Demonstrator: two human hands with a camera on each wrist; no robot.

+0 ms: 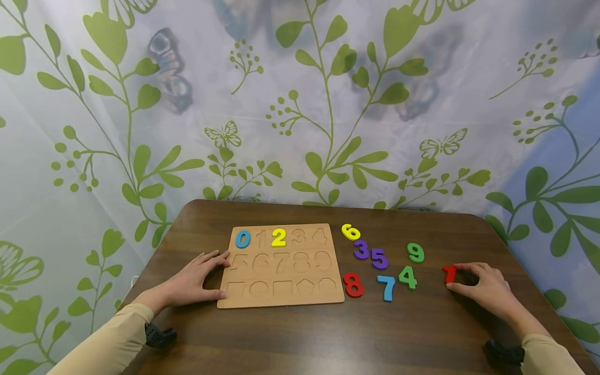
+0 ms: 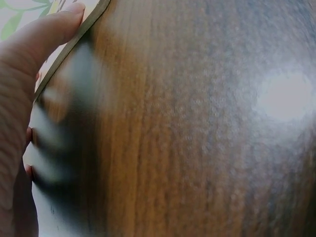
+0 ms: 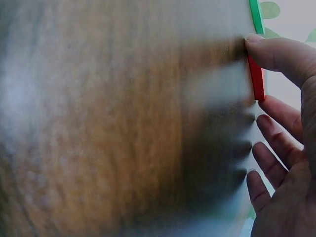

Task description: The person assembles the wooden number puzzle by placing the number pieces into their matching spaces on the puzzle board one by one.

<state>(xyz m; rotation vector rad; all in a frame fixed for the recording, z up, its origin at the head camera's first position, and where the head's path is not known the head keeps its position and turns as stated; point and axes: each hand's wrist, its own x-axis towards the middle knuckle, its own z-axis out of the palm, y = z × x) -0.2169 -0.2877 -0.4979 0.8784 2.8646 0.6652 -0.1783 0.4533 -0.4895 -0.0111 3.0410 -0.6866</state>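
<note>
Right hand (image 1: 487, 289) pinches red 1 (image 1: 450, 274) — pick-up step, seemingly.
Thumb and index finger on its two ends; left hand (image 1: 192, 281) spread, touching the board (image 1: 288, 275) at its left edge. Next move likely calls for a level carry to the 1 recess (image 1: 261, 238), well left of the grip — past the loose numbers (image 1: 388, 285). Glossy brown table (image 1: 375, 333) under the grip, leaf-print backdrop (image 1: 262, 114) beyond.

Right of the board (image 1: 290, 300), the right hand (image 1: 483, 285) covers part of the red 1 (image 1: 450, 274); left of the board, a sleeve (image 1: 108, 338) runs off the head view; the left wrist view crops the board.
</note>
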